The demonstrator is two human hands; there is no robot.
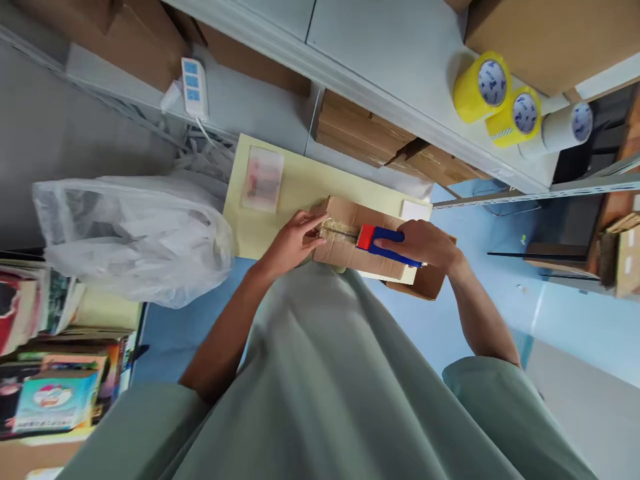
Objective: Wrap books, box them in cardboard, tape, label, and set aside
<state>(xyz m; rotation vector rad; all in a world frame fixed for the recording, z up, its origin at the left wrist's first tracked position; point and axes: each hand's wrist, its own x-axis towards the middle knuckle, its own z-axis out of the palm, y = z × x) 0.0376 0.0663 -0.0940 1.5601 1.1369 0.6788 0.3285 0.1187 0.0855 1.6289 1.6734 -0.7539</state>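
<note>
- Bag (133, 237), clear plastic: crumpled white matter inside, kind hard to make out; just beside the table (305, 173).
- Box (345, 253), cardboard: on the table, between the hands; shiny tape (336, 227) on its top, left end; contents hidden.
- Left hand (294, 243): thumb and fingers parted, touching the box's left end.
- Right hand (424, 241): wrapped around the blue handle of the dispenser (374, 248), its red end pointing toward the left hand, over the box's top.
- Brown cardboard (430, 283), below the right hand: partly covered; cannot tell whether it belongs to the box.
- Carton (555, 40), top right: cut off; contents unseen.
</note>
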